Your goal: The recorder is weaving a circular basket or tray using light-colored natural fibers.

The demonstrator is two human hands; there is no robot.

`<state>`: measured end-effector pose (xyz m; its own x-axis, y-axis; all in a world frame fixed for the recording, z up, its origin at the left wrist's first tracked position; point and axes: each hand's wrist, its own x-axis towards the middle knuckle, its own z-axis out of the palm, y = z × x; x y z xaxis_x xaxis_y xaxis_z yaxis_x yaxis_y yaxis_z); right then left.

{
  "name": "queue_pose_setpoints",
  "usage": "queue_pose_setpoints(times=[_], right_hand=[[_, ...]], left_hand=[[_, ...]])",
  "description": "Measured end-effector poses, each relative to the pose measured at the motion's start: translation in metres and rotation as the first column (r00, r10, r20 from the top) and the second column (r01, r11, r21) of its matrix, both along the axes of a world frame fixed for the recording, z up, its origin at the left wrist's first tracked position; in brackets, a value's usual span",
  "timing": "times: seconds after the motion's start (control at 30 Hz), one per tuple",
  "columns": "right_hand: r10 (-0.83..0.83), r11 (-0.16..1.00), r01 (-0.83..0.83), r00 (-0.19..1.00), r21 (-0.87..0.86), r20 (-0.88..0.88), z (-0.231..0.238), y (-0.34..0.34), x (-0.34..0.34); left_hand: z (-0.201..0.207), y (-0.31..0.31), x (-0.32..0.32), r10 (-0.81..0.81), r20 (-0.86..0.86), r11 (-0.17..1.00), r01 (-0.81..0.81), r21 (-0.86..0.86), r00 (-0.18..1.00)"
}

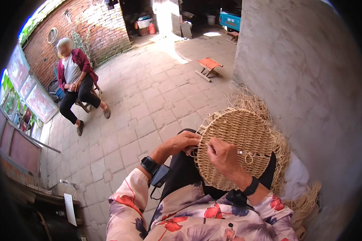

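Round woven-fibre disc [249,130]: laid across lap [181,172]; face judged largely filled, cord loop [249,159] at four o'clock apparently left untucked. Rim met at nine o'clock by left hand [185,141], grip indeterminable. Right hand [223,156] positioned over face, fingers curled narrow; no held strand discernible.

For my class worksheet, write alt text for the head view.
A round woven mat rests on a person's lap, the left hand at its left edge, the right hand curled over its face. Loose cord is heaped beside it, by a grey wall; across the paved yard, another person sits before a brick wall.
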<state>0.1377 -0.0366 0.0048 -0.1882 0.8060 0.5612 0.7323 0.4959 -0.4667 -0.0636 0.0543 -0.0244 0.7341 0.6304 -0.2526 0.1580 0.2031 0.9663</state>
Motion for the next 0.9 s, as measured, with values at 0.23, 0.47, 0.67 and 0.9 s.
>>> queue_pose_setpoints(times=[0.23, 0.47, 0.67, 0.9], right_hand=[[-0.161, 0.972, 0.179, 0.979, 0.154, -0.125, 0.028, 0.003, 0.057], [-0.458, 0.885, 0.463, 0.885, 0.058, -0.085, -0.035, 0.023, 0.157], [-0.285, 0.918, 0.286, 0.957, 0.275, -0.047, -0.02, -0.009, 0.121], [-0.004, 0.986, -0.005, 0.998, 0.167, 0.057, -0.008, -0.014, 0.067]], left_hand=[[-0.007, -0.014, -0.034, 0.589, -0.056, 0.398, -0.229, 0.888, 0.806], [-0.045, -0.007, -0.145, 0.693, -0.275, 0.571, -0.275, 0.773, 0.667], [-0.007, -0.037, -0.096, 0.845, -0.022, 0.304, -0.446, 0.842, 0.534], [0.007, -0.073, -0.008, 0.596, -0.036, 0.79, -0.594, -0.15, 0.802]])
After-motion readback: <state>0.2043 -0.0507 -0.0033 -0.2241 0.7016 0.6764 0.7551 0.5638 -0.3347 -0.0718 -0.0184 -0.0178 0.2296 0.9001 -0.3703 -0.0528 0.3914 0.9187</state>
